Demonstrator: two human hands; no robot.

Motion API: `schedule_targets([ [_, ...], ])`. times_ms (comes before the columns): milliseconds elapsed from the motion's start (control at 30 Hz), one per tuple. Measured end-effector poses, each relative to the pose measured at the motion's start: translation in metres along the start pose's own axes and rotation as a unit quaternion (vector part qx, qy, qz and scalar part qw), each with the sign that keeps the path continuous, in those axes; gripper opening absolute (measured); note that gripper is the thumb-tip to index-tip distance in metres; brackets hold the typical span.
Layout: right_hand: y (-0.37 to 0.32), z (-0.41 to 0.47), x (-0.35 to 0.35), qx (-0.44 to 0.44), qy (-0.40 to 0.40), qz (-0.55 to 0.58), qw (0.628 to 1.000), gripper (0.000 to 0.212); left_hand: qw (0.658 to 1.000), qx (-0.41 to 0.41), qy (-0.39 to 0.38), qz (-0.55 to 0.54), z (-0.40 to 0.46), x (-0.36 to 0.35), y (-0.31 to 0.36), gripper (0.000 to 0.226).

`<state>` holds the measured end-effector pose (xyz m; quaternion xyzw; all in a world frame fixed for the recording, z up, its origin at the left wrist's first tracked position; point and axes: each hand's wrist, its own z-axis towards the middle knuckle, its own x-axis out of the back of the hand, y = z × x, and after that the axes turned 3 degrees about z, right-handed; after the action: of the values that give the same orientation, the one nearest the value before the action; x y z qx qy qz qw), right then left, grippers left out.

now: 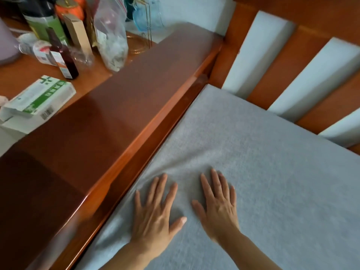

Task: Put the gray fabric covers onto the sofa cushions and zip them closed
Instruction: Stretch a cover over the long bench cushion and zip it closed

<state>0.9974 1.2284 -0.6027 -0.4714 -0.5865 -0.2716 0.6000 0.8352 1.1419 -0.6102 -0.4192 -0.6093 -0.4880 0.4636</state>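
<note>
Left hand and right hand flat, fingers spread, pressing gray cover (soft, slightly wrinkled); left edge tight against glossy wooden armrest.

Two hands, one covered cushion, perhaps three bottles.

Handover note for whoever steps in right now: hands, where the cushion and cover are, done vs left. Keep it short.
Left hand: flat, fingers spread, pressing on the gray cover.
Right hand: the same, flat on the cover beside the left; neither hand grips anything.
The covered cushion sits in the wooden sofa frame, against the armrest on the left and the slatted backrest behind.
Done: the cover is on this cushion and the cushion is seated; some wrinkles show ahead of the fingers.
Left: smooth the wrinkles. No zipper is in view, so check that it is closed. No other cushions are visible here.
</note>
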Motion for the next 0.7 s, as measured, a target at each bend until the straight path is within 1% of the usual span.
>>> schedule_targets([
  [67, -0.004, 0.028, 0.006, -0.002, -0.04, -0.005, 0.999, 0.076, 1.0, -0.012, 0.019, -0.007, 0.021, -0.001, 0.003, 0.079],
  [100, -0.007, 0.043, 0.009, -0.006, -0.048, -0.004, 0.999, 0.075, 0.999, -0.019, 0.029, -0.006, 0.032, -0.002, 0.004, 0.076],
  [233, -0.002, 0.104, 0.018, -0.031, -0.038, -0.015, 0.999, 0.075, 0.999, -0.021, 0.046, -0.01, 0.091, -0.002, 0.012, 0.069],
  [400, 0.023, 0.169, 0.03, -0.024, -0.027, -0.042, 0.998, 0.076, 0.998, -0.027, 0.056, -0.003, 0.159, 0.0, 0.025, 0.073],
  [567, 0.043, 0.236, 0.042, -0.009, -0.023, -0.052, 0.998, 0.062, 0.997, -0.027, 0.076, 0.007, 0.221, 0.0, 0.036, 0.079],
  [700, 0.054, 0.284, 0.047, -0.006, -0.007, -0.044, 0.999, 0.059, 0.995, -0.033, 0.09, 0.012, 0.259, 0.003, 0.039, 0.083],
])
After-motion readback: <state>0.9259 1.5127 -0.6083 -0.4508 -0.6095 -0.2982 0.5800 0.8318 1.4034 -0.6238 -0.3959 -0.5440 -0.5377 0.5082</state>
